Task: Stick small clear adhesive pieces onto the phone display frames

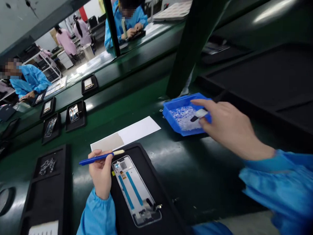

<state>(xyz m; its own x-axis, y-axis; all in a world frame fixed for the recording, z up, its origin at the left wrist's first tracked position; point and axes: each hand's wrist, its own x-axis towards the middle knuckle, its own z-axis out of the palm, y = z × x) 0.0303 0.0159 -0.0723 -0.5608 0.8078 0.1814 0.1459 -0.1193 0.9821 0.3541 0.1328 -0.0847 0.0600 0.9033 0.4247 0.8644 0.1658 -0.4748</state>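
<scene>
Lower centre of frame: I see my left hand (101, 173) closed around a blue-handled tool (101, 157), held level, its pale tip pointing right and ending just above the top edge of the phone frame (135, 190). The phone frame lies flat in a black tray (165, 213), just right of that hand, not touched by it.

Lower left: a second black tray (49, 192) holds a small heap of metal parts (47, 165).

Mid-frame: a white sheet (138, 130) with a tan patch lies on the green bench (196, 167), just beyond the tool tip.

Right of centre: my right hand (229, 128) reaches over the near corner of a blue bin (172, 107), fingers pinched on a small white-and-black piece (199, 115) that sits above the clear small parts inside the bin.

Upper left: a row of small black holders (75, 115) with phone parts runs along the belt; beyond it, people in blue and pink coats work at other benches.
</scene>
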